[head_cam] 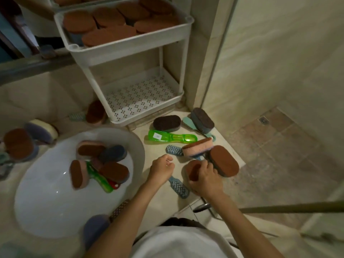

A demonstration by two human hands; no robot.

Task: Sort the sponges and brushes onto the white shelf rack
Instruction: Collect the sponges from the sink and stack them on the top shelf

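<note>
A purple sponge (95, 227) is seen nearest, at the near rim of the sink (46, 207). The white sink, on the left, holds heaped sponges (89, 149) and a green brush (98, 178). To its right, over the counter (147, 151), the left hand (162, 169) is held with its fingers loosely curled, and nothing is seen in it. Just right of it, the right hand (205, 178) is wrapped round a brown sponge (193, 170), held low over the counter. A blue handle (179, 187) lies on the counter between the two wrists. Just beside the right hand's fingers, on the far right side, a brown pad (224, 161) is found. Beyond the hands, a pink sponge (197, 147) lies across a second handle (174, 150). Farther on, a green handle (172, 137), a dark sponge (167, 123) and a teal brush (202, 120) are spread on the counter. The rack (130, 53) stands at the far side. Its lower shelf (141, 97) is perforated, and its upper tray is filled with brown ovals (111, 25). One more sponge (95, 112) is seen at the rack's left foot, and two others (18, 144) lie left of the sink.
</note>
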